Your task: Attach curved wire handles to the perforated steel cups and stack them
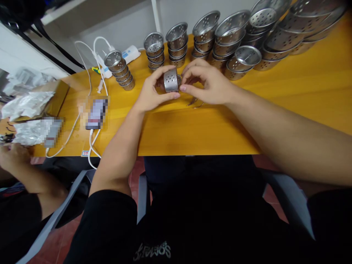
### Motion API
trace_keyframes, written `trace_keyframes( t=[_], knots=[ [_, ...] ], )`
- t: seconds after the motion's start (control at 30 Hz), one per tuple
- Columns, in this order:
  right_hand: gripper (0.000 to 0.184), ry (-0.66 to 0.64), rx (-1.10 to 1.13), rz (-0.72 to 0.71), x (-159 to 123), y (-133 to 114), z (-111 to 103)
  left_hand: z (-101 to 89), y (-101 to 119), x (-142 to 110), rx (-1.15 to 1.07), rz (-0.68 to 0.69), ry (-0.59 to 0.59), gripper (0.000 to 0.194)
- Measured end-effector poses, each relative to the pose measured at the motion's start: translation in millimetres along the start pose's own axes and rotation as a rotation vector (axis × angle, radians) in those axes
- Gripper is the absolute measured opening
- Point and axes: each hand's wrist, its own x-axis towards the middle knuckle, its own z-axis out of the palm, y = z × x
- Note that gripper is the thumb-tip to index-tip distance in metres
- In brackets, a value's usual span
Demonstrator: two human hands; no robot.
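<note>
My left hand grips a small perforated metal cup, held on its side above the yellow table. Fingers of my right hand are pinched at the cup's open end, touching it; whether they hold a small part there I cannot make out. A thin bent wire piece lies on the table just under my right hand. Both hands sit near the table's middle, in front of the rows of cups.
Stacks of small perforated metal cups and larger perforated bowls line the far edge. A phone, white cables and a power strip lie left. Another person's hand and crumpled plastic bags are at far left.
</note>
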Motion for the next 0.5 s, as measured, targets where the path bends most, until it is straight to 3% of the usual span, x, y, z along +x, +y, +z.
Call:
trace_keyframes(
  t=[0.17, 0.5],
  knots=[
    [0.081, -0.003, -0.002, 0.012, 3.3, 1.1, 0.3, -2.8, 8.0, -0.4, 0.051, -0.026, -0.03, 0.132],
    [0.06, 0.015, 0.04, 0.0, 5.1, 1.3, -0.1, -1.0, 1.6, 0.1, 0.012, -0.013, -0.063, 0.139]
  ],
)
